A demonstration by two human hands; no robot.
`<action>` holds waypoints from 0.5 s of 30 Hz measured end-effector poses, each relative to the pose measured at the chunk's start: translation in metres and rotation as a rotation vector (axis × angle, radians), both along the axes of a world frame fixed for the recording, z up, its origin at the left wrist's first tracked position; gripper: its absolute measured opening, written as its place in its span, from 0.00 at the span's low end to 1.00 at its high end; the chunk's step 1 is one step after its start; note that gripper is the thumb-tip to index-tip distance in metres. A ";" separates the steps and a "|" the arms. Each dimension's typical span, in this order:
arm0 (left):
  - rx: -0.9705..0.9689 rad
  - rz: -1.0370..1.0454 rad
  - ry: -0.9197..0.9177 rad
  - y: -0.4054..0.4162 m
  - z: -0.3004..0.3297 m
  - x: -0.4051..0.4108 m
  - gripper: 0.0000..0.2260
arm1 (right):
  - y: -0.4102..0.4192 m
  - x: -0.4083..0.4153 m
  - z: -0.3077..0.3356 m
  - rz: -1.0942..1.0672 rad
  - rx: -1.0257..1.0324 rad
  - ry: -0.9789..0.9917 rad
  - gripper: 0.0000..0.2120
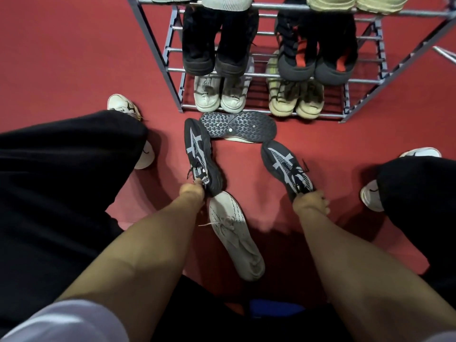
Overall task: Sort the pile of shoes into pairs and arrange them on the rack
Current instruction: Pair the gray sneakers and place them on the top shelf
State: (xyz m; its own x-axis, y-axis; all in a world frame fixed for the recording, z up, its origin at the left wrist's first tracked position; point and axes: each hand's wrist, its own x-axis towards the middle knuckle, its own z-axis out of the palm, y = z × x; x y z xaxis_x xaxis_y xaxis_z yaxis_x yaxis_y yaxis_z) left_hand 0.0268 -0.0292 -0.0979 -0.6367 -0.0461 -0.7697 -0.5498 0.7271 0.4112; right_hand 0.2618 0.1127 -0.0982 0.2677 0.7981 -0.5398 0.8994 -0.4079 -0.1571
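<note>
Held: my left hand and right hand each pinch one dark sneaker by its heel.
Loose: I count two, one white shoe and one sole-up shoe.
Rack: four full pairs visible.
Floor: red carpet.

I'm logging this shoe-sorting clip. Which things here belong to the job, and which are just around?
Job:
left hand and right hand, each gripping a dark sneaker
white shoe
upturned shoe
rack

Just around:
red floor
</note>
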 end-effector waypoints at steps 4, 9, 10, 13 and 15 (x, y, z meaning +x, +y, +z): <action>0.097 -0.008 -0.089 0.007 0.001 -0.003 0.17 | -0.002 0.003 -0.009 0.039 -0.024 -0.038 0.31; 0.166 0.013 -0.157 0.008 -0.003 -0.002 0.15 | 0.004 0.003 -0.011 0.004 -0.082 -0.052 0.35; 0.169 0.015 -0.164 0.007 -0.005 -0.003 0.13 | 0.008 0.003 -0.010 -0.009 -0.105 -0.058 0.35; 0.187 0.019 -0.194 0.007 -0.006 -0.007 0.13 | 0.021 0.009 -0.009 -0.077 -0.141 -0.067 0.38; 0.216 0.024 -0.205 0.009 -0.003 -0.006 0.17 | 0.025 0.011 -0.003 -0.104 -0.161 -0.034 0.41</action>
State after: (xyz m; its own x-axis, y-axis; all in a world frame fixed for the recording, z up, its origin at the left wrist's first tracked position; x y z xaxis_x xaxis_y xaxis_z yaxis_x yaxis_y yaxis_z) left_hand 0.0204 -0.0200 -0.1011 -0.4679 0.1199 -0.8756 -0.6530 0.6207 0.4339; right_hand 0.2733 0.1378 -0.1011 0.3639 0.6695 -0.6476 0.8549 -0.5160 -0.0531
